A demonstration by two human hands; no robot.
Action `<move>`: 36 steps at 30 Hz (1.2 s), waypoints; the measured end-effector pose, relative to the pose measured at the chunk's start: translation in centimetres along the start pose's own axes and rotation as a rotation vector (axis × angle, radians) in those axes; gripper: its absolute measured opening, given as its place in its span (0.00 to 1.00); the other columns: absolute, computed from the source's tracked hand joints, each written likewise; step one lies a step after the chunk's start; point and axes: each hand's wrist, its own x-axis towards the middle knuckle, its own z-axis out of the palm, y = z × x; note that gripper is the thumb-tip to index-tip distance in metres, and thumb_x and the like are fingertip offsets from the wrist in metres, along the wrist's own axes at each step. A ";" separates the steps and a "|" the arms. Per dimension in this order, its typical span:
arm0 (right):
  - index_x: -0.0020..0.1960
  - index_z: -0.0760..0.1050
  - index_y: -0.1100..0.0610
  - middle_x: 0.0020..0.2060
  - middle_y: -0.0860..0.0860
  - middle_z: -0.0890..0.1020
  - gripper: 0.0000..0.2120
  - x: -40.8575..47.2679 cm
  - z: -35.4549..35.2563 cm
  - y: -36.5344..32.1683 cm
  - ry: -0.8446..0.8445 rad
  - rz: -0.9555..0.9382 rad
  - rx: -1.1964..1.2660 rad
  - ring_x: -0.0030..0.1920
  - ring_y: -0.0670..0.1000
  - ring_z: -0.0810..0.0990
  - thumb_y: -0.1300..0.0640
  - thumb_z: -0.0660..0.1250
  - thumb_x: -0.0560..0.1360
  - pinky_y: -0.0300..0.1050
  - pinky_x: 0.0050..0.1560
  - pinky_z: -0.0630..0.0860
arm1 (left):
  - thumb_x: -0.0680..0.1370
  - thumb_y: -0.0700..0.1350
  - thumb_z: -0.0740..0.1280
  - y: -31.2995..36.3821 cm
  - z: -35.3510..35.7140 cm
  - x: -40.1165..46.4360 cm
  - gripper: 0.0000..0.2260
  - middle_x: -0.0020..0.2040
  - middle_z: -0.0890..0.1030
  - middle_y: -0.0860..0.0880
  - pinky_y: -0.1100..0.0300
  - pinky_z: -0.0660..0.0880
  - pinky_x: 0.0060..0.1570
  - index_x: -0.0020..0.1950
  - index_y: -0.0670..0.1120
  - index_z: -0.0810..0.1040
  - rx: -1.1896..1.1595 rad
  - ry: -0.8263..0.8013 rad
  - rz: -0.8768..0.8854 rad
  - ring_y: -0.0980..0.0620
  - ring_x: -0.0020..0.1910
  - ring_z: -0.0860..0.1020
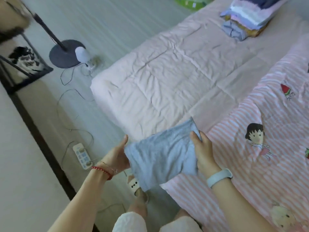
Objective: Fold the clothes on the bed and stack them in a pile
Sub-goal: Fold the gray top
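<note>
Folded grey-blue garment (160, 151) hung between both hands in the lower middle of the frame, held over the near edge of the bed (167, 77), partly above the floor. At its left edge the left hand (117, 156) supported it, palm against the cloth, thumb up; whether the fingers curled beneath could not be told. At its right edge the right hand (203, 153) pinched it, thumb on top and fingers tucked under. A pile of folded clothes (247, 19) sat on the pink sheet in the upper right. Along the right side lay a pink striped blanket (259, 173) with cartoon prints. A power strip (82, 155) lay on the floor at lower left.
</note>
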 end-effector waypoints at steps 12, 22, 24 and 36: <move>0.40 0.72 0.57 0.33 0.50 0.76 0.09 3.9 23.8 -8.9 -0.255 -0.162 -0.269 0.32 0.47 0.72 0.57 0.61 0.78 0.31 0.30 0.68 | 0.73 0.46 0.71 13.8 -13.2 -3.2 0.05 0.42 0.81 0.52 0.64 0.71 0.39 0.44 0.49 0.76 0.166 0.729 0.583 0.56 0.43 0.78; 0.40 0.69 0.52 0.31 0.48 0.72 0.08 12.8 39.4 -17.6 -0.397 -0.222 -0.389 0.31 0.43 0.70 0.58 0.59 0.78 0.38 0.35 0.68 | 0.74 0.41 0.70 32.5 -21.7 -3.2 0.07 0.44 0.81 0.44 0.56 0.75 0.41 0.50 0.40 0.78 0.044 0.661 0.495 0.45 0.43 0.79; 0.42 0.70 0.52 0.35 0.49 0.75 0.06 14.5 42.4 -19.8 -0.393 -0.200 -0.382 0.35 0.47 0.72 0.57 0.59 0.78 0.42 0.37 0.69 | 0.73 0.38 0.71 36.1 -23.0 -3.5 0.10 0.46 0.81 0.42 0.57 0.75 0.37 0.54 0.40 0.77 0.042 0.543 0.471 0.44 0.42 0.79; 0.39 0.67 0.60 0.31 0.50 0.70 0.10 24.6 62.3 -29.9 -0.252 -0.219 -0.332 0.32 0.48 0.67 0.58 0.59 0.78 0.45 0.35 0.64 | 0.77 0.45 0.66 61.1 -33.3 1.2 0.09 0.37 0.77 0.49 0.57 0.70 0.42 0.51 0.40 0.76 0.558 0.915 0.816 0.50 0.38 0.74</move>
